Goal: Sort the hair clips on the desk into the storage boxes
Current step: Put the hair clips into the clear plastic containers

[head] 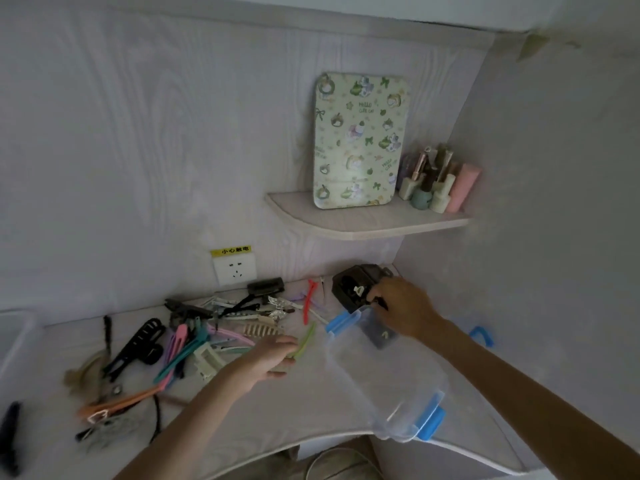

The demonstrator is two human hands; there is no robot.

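A pile of hair clips (194, 337) in black, pink, teal, silver and orange covers the left half of the desk (277, 420). My left hand (266, 360) reaches across it, its fingers closing on the near end of a green hair clip (306, 337) that still lies on the desk. A clear storage box (388, 379) with blue latches stands at the right, with a few dark clips at its far end. Behind it is a dark box (349, 284). My right hand (405, 308) hovers at the dark box's edge, pinching a small black clip (379, 302).
A wall socket (235, 270) sits behind the pile. A corner shelf (367, 225) carries a patterned mirror and several bottles. Another blue latch (482, 336) lies at the right wall. A clear container (14, 329) stands far left. The desk's curved front edge is near me.
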